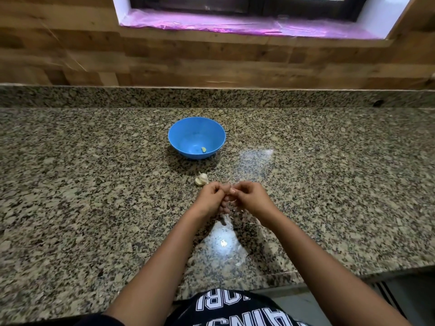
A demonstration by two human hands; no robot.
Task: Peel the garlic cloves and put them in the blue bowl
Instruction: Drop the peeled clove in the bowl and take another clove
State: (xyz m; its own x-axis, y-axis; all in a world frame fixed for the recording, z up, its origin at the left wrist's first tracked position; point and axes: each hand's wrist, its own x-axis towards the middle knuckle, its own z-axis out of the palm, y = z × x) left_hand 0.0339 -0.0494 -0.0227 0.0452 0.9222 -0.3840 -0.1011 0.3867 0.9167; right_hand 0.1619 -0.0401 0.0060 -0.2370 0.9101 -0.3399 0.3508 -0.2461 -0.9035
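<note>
Garlic clove [231, 191] pinched between curled fingertips of left hand [210, 196] and right hand [250, 196], largely hidden, above worktop [94, 208]. Just beyond, resting on worktop: bulb [201, 179]. Farther back: bowl [179, 128], holding one peeled clove [203, 149].

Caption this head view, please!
Left hand and right hand pinch a garlic clove; one peeled clove sits in the blue bowl.
</note>
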